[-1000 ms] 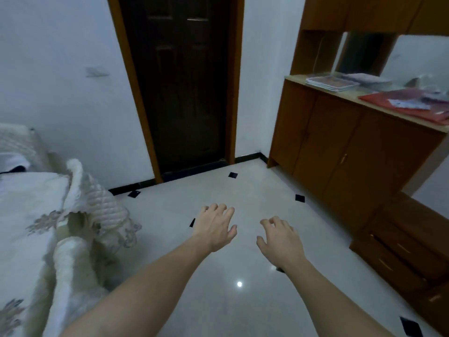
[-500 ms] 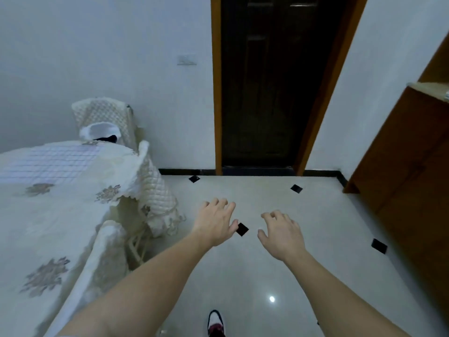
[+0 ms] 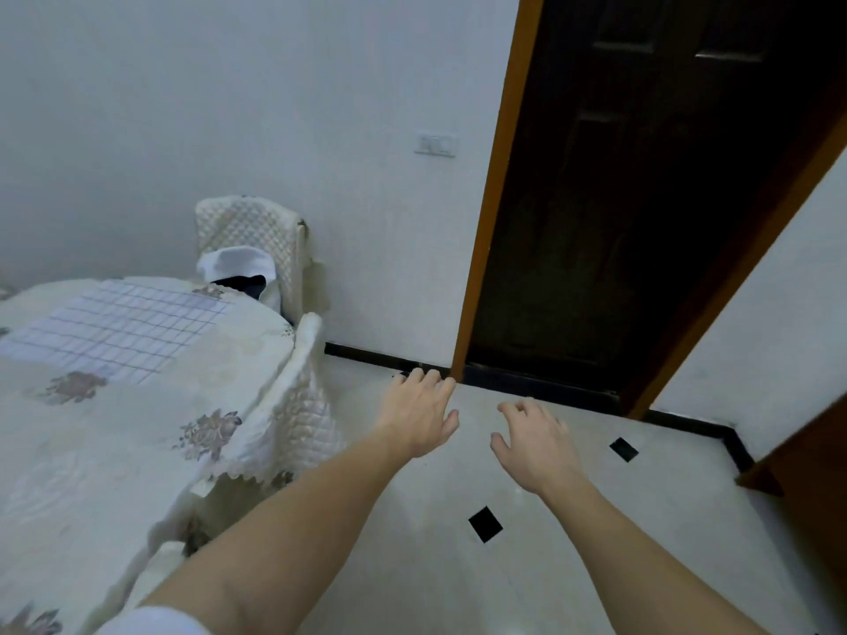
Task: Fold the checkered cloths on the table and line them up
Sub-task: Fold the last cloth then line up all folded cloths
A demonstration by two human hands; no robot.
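A checkered cloth [image 3: 117, 325] lies flat on the table [image 3: 114, 451] at far left (cream floral cover). The left hand [image 3: 424, 414] hangs over the floor, fingers straight and together; the right hand [image 3: 534, 444] beside it, fingers loosely curled, empty.

On your left the checkered cloth [image 3: 114, 323] looks like thin, matt woven fabric, lying smooth on a table cover [image 3: 114, 451] of cream cloth with a faint satin sheen, quilted at its hanging edge. The chair cover [image 3: 247, 226] behind it is the same quilted cloth. Below you the floor [image 3: 435, 588] is pale polished tile, glossy, with small black inlays [image 3: 485, 523]. The door [image 3: 664, 222] is dark wood, its frame [image 3: 492, 199] smooth orange-brown wood; the wall [image 3: 275, 107] is matt.
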